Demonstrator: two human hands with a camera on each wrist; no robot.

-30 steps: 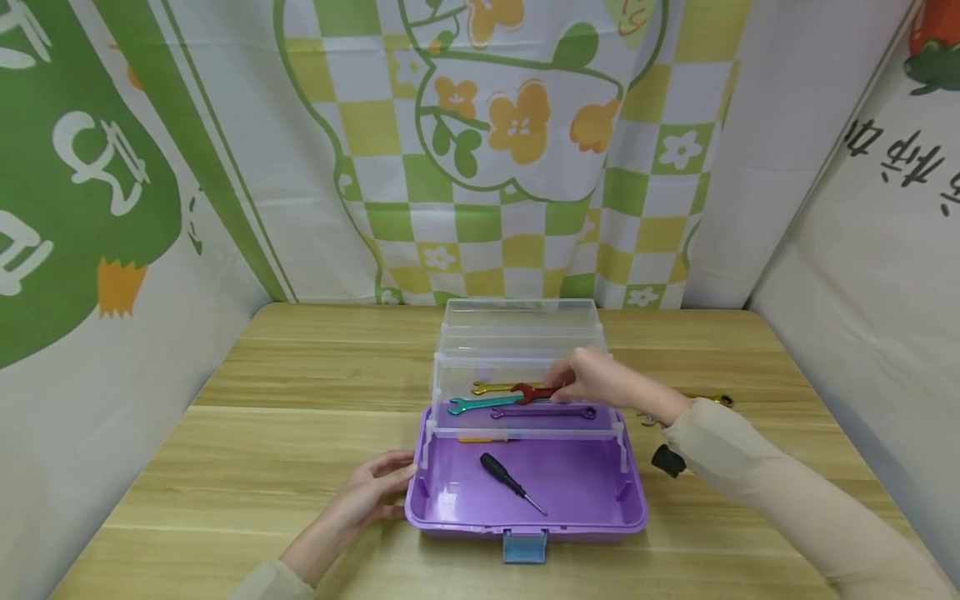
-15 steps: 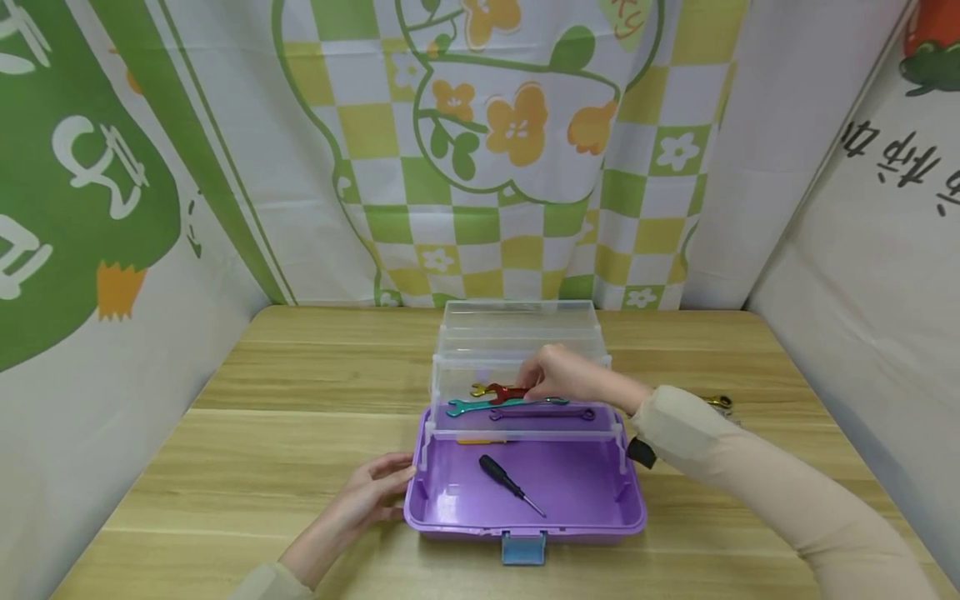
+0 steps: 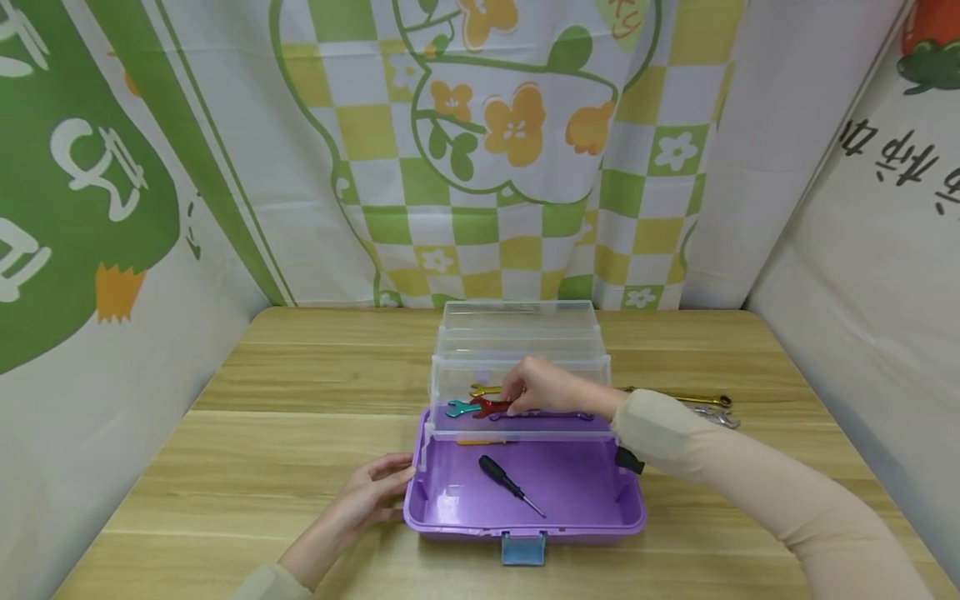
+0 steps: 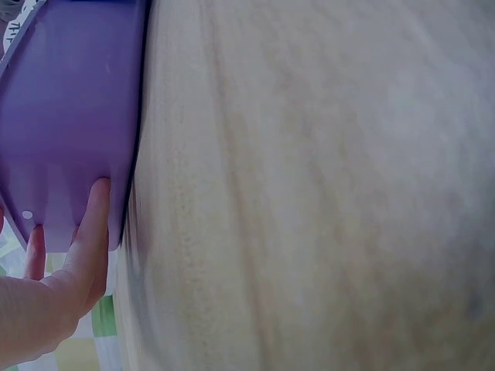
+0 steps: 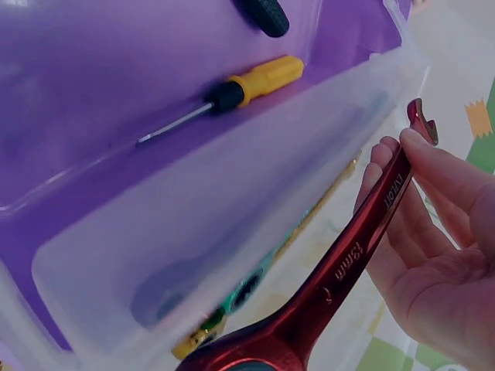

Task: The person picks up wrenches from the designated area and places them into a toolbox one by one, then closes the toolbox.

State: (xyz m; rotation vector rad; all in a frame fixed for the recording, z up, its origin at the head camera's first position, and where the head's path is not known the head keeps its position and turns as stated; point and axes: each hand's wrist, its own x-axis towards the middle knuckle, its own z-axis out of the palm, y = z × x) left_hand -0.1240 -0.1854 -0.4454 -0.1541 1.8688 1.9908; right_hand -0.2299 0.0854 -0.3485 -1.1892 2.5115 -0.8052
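Observation:
My right hand (image 3: 551, 390) pinches a red combination wrench (image 5: 352, 251), marked 13mm, between thumb and fingers. It holds the wrench over the clear tray (image 3: 517, 434) of an open purple toolbox (image 3: 592, 528). In that raised tray lie a teal wrench (image 3: 459, 408), a gold wrench (image 3: 483, 390) and a purple wrench (image 3: 576, 416), partly covered by the hand. Extended fingers of my left hand (image 3: 367, 490) rest against the toolbox's left side; the left wrist view shows the fingertips (image 4: 99, 189) on its purple wall.
Inside the toolbox lie a black screwdriver (image 3: 510, 483) and a yellow-handled screwdriver (image 5: 255, 83). Right of the box, a gold wrench (image 3: 697, 398) and silver wrenches (image 3: 722, 418) lie on the wooden table (image 3: 315, 375). A blue latch (image 3: 523, 549) hangs at the front.
My right hand has carried the red wrench leftward and then slightly lower over the tray, overlapping the teal wrench. The left hand stays at the toolbox's side.

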